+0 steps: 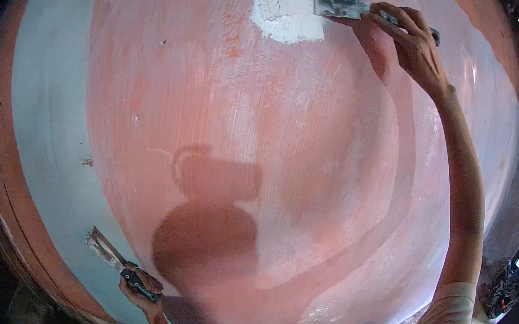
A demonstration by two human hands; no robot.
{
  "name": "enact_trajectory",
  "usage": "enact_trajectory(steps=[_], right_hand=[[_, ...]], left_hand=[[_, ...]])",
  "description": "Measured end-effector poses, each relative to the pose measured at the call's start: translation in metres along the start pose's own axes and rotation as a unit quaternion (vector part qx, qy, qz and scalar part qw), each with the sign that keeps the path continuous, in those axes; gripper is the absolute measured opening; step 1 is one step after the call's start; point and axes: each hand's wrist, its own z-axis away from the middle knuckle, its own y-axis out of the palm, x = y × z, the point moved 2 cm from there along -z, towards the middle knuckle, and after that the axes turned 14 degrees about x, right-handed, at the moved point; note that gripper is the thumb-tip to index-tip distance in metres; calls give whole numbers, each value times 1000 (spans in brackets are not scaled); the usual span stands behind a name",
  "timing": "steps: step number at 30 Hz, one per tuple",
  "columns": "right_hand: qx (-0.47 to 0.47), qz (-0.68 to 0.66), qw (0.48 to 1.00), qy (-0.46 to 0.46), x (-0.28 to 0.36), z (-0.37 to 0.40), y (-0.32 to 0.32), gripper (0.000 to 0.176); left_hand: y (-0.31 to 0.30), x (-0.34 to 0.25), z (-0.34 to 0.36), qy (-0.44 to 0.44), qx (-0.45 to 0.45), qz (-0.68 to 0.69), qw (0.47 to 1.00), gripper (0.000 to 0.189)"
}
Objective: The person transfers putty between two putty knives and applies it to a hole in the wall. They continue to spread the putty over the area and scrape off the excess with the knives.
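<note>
Putty (287, 13) is sitting high on the wall (244, 128); the right hand (413, 48) is holding a knife (338, 3) against its edge, grip closed. The left hand (141, 286) is clutching a scraper (105, 248) low down.

Wall (288, 133): pink-red coat, streaked and uneven, worn pale in places. Pale blue-grey band (48, 106) runs down the nine o'clock side. One bright white filler patch (286, 11) at twelve o'clock; scraper blade (338, 3) laid against its three o'clock edge

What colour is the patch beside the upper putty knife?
White patch, against the pink wall; head view.
</note>
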Motion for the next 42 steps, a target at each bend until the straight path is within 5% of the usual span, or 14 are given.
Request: enact_trajectory(steps=[4,12,15,20,24,27,31,33,35,36,39,40,41,42], right_hand=[[-31,-6,1000,-4,17,-19,-15,47],[-12,-87,996,12,48,-11,-12,53],[36,5,992,121,54,38,-29,53],[-70,-168,950,252,139,59,-72,43],[-38,-202,928,312,226,11,-79,33],[-55,-212,921,321,256,-11,-66,33],[-20,-177,924,339,261,-31,-45,35],[10,-132,924,358,263,-35,-45,35],[21,-107,921,374,252,-41,-47,36],[19,-101,920,379,252,-42,-46,37],[14,-106,913,393,251,-40,-41,37],[12,-112,911,396,250,-40,-40,37],[14,-104,912,397,250,-41,-38,38],[15,-97,912,398,251,-44,-37,38]], left_hand=[[-5,4,-2,32,46,-46,997,41],[-22,6,-6,9,-99,3,995,38],[-37,0,-4,-27,0,-3,1000,39],[-52,-14,-13,-91,183,1,979,43],[-109,-7,-24,-175,31,-100,979,38],[-149,23,-38,-218,111,-73,967,43],[-161,41,-44,-49,278,-148,948,50],[-172,47,-54,82,428,-266,860,47],[-167,41,-57,272,463,-496,682,46],[-135,24,-50,40,445,-210,870,43],[-144,47,-45,177,443,-166,863,40],[-153,65,-58,-166,504,-69,845,39],[-170,79,-81,-487,497,36,717,37],[-179,75,-76,-522,464,36,715,37]])
